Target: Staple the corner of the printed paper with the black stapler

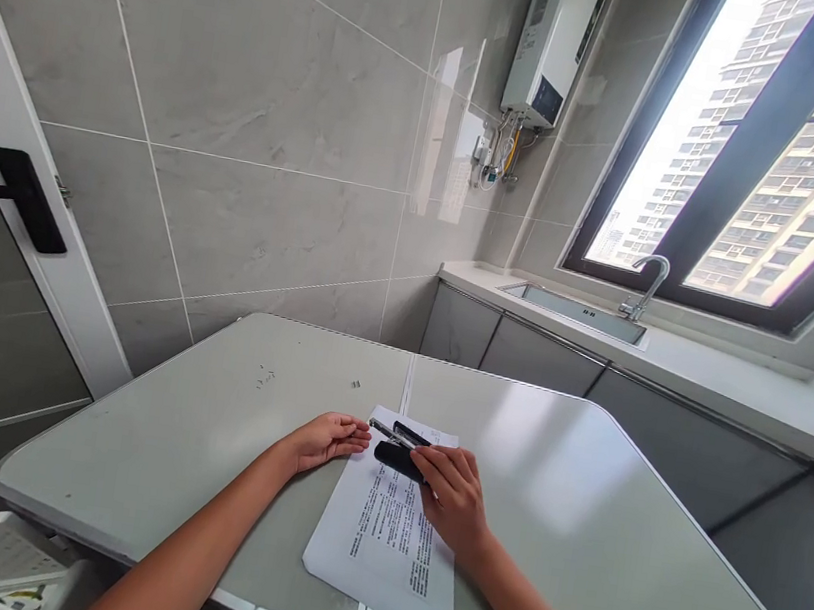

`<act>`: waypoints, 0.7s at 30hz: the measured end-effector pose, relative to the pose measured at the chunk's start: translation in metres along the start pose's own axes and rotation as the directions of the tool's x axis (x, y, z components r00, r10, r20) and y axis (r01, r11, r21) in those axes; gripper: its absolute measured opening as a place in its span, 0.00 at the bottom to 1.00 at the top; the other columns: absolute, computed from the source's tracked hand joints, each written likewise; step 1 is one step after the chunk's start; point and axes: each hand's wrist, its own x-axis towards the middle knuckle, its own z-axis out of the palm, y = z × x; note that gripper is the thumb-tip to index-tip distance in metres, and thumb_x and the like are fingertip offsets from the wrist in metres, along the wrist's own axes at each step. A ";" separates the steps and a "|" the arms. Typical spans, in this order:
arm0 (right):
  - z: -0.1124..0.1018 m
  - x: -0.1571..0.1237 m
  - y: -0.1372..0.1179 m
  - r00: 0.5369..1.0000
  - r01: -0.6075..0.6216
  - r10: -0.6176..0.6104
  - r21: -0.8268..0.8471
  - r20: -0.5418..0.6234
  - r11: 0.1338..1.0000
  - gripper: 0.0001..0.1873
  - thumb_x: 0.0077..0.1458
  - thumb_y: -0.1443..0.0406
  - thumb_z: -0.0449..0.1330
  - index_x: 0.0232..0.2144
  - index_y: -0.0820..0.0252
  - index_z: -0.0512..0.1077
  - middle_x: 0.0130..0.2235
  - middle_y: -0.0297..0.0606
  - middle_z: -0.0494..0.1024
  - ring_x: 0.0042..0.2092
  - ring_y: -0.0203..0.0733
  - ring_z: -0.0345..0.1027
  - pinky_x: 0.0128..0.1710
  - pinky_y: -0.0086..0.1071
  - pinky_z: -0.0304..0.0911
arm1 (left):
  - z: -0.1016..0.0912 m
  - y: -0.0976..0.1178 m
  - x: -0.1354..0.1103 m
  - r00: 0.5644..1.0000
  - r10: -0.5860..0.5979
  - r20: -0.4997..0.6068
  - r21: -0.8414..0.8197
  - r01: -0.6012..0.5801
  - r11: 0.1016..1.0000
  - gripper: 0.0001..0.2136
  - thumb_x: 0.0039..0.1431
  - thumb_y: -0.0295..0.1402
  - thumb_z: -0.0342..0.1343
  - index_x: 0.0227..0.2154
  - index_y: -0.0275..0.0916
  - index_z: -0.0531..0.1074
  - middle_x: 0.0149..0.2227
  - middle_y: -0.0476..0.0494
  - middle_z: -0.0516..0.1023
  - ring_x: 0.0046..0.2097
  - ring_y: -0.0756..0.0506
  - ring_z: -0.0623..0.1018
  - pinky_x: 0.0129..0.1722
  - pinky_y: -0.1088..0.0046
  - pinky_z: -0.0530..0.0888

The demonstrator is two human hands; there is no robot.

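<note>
A black stapler (398, 459) lies over the upper part of a printed sheet of paper (342, 548), its arm swung open so that the metal rail shows. My right hand (453, 498) is closed round the stapler's right end. Just left of the rail's tip is my left hand (329, 442), palm turned partly up, thumb and fingers drawn together. Anything between those fingertips is too small to make out. Farther back on the table, small loose staples (266, 377) are scattered, and a little cluster of staples (355, 384) sits nearer the middle.
The pale folding table (522, 564) has a seam down its middle. Behind it on the right runs a counter (737, 377) with a sink (577, 312) and a faucet (648, 286). A door with a black handle (32, 200) stands at left; a water heater (553, 48) hangs in the corner.
</note>
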 end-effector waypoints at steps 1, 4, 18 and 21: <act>0.001 0.000 0.002 0.993 -0.119 0.120 0.033 -0.006 0.992 0.18 0.62 0.74 0.57 0.49 0.53 0.78 0.45 0.40 0.83 0.46 0.48 0.75 0.49 0.46 0.67 | -0.002 -0.001 0.002 0.999 0.027 -0.037 0.025 -0.027 0.999 0.09 0.66 0.30 0.62 0.43 0.28 0.78 0.46 0.29 0.82 0.43 0.46 0.84 0.51 0.69 0.79; 0.002 0.001 0.007 0.866 -0.500 0.487 0.139 0.114 0.855 0.08 0.58 0.65 0.65 0.41 0.53 0.80 0.41 0.39 0.83 0.41 0.49 0.76 0.44 0.44 0.69 | -0.005 -0.001 0.006 0.985 0.123 -0.122 0.121 -0.108 0.987 0.12 0.65 0.35 0.64 0.45 0.30 0.77 0.45 0.31 0.83 0.36 0.48 0.83 0.41 0.71 0.81; 0.001 0.004 -0.004 0.900 -0.385 0.300 0.253 0.317 0.887 0.21 0.63 0.61 0.63 0.57 0.53 0.72 0.55 0.46 0.76 0.54 0.52 0.70 0.53 0.47 0.69 | 0.016 0.004 -0.012 0.907 0.348 0.239 0.318 -0.412 0.854 0.19 0.54 0.46 0.70 0.38 0.32 0.83 0.27 0.42 0.80 0.20 0.52 0.73 0.21 0.76 0.68; -0.001 0.008 -0.021 0.967 -0.067 0.010 0.217 0.256 0.974 0.21 0.67 0.65 0.59 0.61 0.51 0.69 0.56 0.47 0.75 0.55 0.50 0.69 0.54 0.48 0.66 | 0.016 0.001 -0.014 0.888 0.274 0.368 0.328 -0.400 0.856 0.22 0.51 0.48 0.72 0.39 0.31 0.84 0.23 0.43 0.78 0.18 0.54 0.69 0.18 0.78 0.62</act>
